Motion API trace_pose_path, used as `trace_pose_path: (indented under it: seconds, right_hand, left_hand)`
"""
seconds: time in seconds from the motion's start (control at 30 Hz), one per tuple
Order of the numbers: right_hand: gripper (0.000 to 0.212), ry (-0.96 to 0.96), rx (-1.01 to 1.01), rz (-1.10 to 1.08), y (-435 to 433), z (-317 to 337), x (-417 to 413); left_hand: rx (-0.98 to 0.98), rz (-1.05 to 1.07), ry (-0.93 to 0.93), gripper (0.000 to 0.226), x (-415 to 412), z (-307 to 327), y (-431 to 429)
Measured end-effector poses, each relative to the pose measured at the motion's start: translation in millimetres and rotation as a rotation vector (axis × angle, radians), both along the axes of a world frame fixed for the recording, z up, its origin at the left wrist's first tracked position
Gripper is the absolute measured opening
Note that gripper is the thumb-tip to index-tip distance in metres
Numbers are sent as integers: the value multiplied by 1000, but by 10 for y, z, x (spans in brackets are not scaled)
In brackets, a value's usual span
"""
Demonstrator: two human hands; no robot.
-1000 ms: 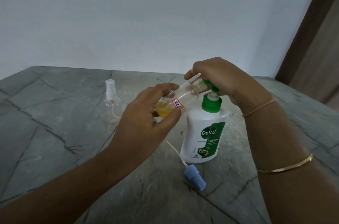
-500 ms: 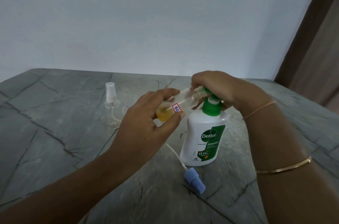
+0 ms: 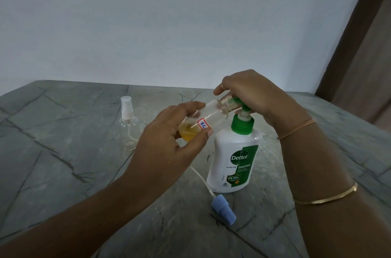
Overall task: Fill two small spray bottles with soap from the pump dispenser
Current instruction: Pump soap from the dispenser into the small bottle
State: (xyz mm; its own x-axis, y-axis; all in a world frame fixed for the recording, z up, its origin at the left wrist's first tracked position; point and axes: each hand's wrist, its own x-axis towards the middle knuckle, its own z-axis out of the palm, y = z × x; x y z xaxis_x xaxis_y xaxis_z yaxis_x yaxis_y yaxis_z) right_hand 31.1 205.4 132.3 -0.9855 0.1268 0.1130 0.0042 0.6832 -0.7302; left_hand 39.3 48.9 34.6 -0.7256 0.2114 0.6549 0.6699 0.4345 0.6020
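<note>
Head view: our left hand [image 3: 169,147] grips a small tilted bottle [image 3: 211,117], yellow soap pooled inside, its mouth at the dispenser [image 3: 230,164] spout. Our right hand [image 3: 254,94] curls around the green pump top. We read "Dettol Original" and "99.99%" on the white dispenser.

Dim, flat, bluish light; soft shadows; sharp centre; wide-angle bending at edges.

1. The surface [image 3: 63,173] is grey stone, crossed all over by dark, crack-like veins.
2. A plain pale wall [image 3: 169,25] rises straight behind the surface's far edge.
3. A dark brown strip [image 3: 351,31] slants up from the surface's far right corner.
4. A lighter brown panel [image 3: 372,80] lies just right of that strip, beyond the surface's right edge.
</note>
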Motion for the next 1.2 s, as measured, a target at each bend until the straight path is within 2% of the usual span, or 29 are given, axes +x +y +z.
trace_pose_path:
  seconds: [0.23, 0.3, 0.4, 0.43, 0.5, 0.57, 0.77, 0.93, 1.07, 1.2]
  right_hand:
    - [31, -159, 140, -2, 13, 14, -2]
    - [25, -180, 212, -12, -16, 6, -11]
    - [11, -197, 184, -9, -33, -20, -15]
    - [13, -197, 187, -10, -13, -29, -27]
    - [32, -192, 172, -12, 25, -53, -65]
    - [38, -162, 190, 21, 31, -49, -79]
    - [30, 86, 516, 25, 35, -45, -94]
    - [30, 119, 366, 51, -2, -23, -47]
    - [32, -99, 54, 19, -9, -40, -60]
    - [31, -223, 9, 40, 38, -67, -77]
  left_hand:
    - [15, -34, 8, 42, 9, -11, 0]
    - [8, -41, -1, 42, 16, -24, 0]
    - [-5, -43, -15, 41, 14, -41, 2]
    - [-6, -42, -16, 41, 12, -42, 3]
    - [1, -44, -18, 41, 8, -40, 0]
    - [3, -42, -16, 42, 6, -29, 0]
    - [8, -35, -32, 40, 8, -3, -4]
    - [11, -35, -60, 41, 21, 16, 8]
    - [14, -47, -56, 43, 27, 36, 4]
    - [-6, -55, -73, 40, 22, 36, -8]
